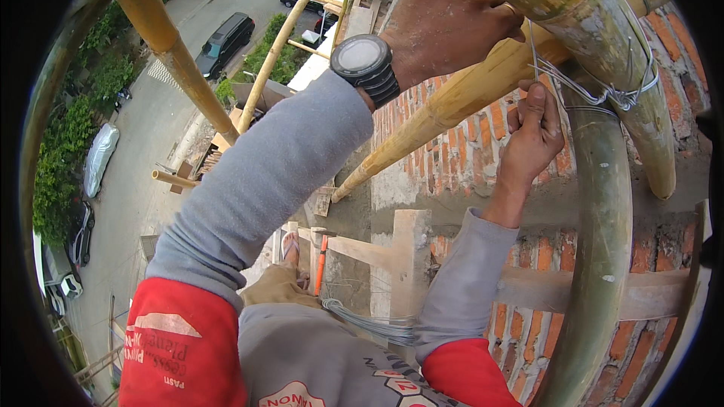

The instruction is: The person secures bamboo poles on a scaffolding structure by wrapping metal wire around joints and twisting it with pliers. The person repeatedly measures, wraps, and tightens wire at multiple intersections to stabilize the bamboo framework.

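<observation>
Head view, right hand: the right hand (534,130) is pinching a thin wire strand (534,56) between thumb and finger.
Left hand: the left hand (452,21) is reaching past it to the thick bamboo pole (596,15), fingers curling near the strand's upper part; whether they are gripping it, I cannot tell.
Wire strand: it is running upward from the right fingertips toward the left fingers, just beside the pole crossing.
Wire binding: silver loops (630,96) are wrapping around the thick pole.
Other poles: a yellow pole (445,105) is slanting up toward the crossing; a green pole (601,211) is curving down below it.
Backdrop: a brick wall (473,136) is standing behind the poles.
Below: a coil of wire (369,324) is showing near the waist, and an orange bar (322,264) is lying near a sandalled foot (289,247).
Street: a dark car (226,44) is standing on the road (147,136).
</observation>
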A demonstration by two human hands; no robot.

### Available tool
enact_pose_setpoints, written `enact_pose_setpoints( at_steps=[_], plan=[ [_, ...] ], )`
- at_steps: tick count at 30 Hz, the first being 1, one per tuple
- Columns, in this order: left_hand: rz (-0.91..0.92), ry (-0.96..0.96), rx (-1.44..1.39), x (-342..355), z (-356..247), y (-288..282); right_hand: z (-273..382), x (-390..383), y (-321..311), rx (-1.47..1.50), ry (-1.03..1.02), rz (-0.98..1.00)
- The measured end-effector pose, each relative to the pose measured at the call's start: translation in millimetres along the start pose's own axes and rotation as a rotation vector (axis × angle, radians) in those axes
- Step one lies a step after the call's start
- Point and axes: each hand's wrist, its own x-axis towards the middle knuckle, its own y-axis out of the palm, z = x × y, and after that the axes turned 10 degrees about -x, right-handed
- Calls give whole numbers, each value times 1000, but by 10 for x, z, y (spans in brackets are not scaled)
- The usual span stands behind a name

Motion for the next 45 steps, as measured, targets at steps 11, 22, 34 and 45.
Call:
enact_pose_setpoints(
  at_steps=[11, 22, 34, 45],
  plan=[
    [326, -677, -190, 253, -555, -371, -28, -254, 643, 442, 368, -87],
    [337, -412, -70, -158, -870, -340, 318, -615, 1002, 1534, 423, -75],
    [308, -453, -278, 239, -455, -836, 259, -217, 817, 1168, 515, 120],
    [671, -387, -289, 330, -203, -439, 469, -176, 158, 145, 346, 144]
  ],
)
